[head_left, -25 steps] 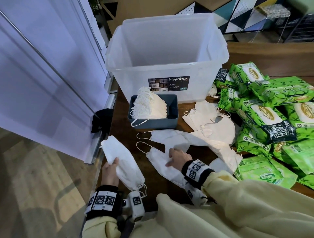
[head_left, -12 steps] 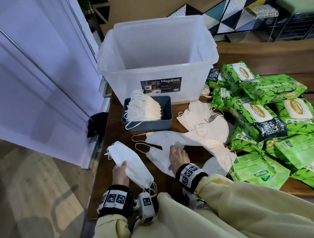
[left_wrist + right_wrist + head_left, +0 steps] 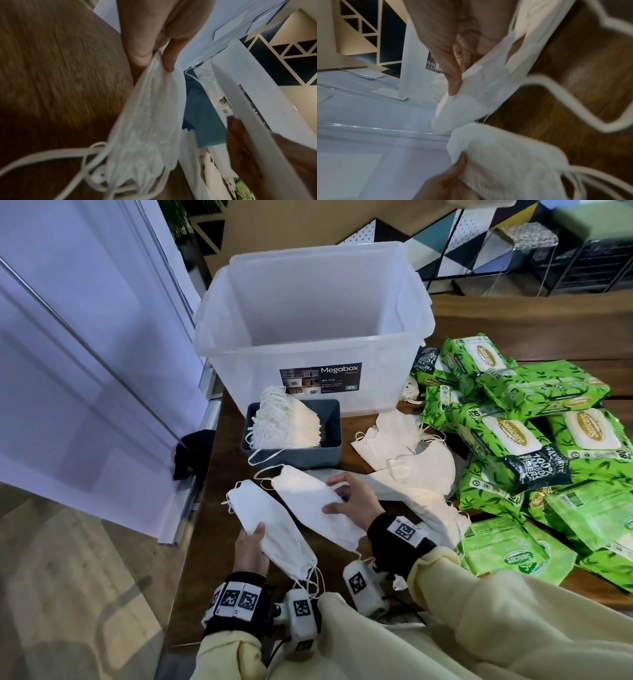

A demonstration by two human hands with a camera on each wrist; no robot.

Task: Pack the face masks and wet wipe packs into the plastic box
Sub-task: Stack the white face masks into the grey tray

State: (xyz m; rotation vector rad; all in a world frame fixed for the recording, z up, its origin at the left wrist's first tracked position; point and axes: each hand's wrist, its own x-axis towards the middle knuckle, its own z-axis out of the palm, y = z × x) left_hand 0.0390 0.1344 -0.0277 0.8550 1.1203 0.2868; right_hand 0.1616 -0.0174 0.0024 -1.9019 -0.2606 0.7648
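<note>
My left hand [image 3: 255,537] pinches a small stack of white face masks [image 3: 270,525] above the table's near left corner; the thumb lies on top, and the ear loops dangle toward my wrist. In the left wrist view the fingers [image 3: 169,59] pinch the stack [image 3: 150,115] at its edge. My right hand [image 3: 337,496] grips a single white mask [image 3: 308,501], held just right of the stack. In the right wrist view the thumb [image 3: 453,75] presses on that mask [image 3: 484,88]. The clear plastic box [image 3: 308,392] stands open behind them.
A grey tray [image 3: 330,451] with several stacked masks sits in front of the box. Loose masks [image 3: 404,460] lie to the right on the wooden table [image 3: 212,529]. Green wet wipe packs [image 3: 513,436] are piled at the far right. A white panel [image 3: 85,371] borders the left.
My right hand has lifted one mask off the table and brought it left toward the stack. My left hand has moved its stack right, over the table.
</note>
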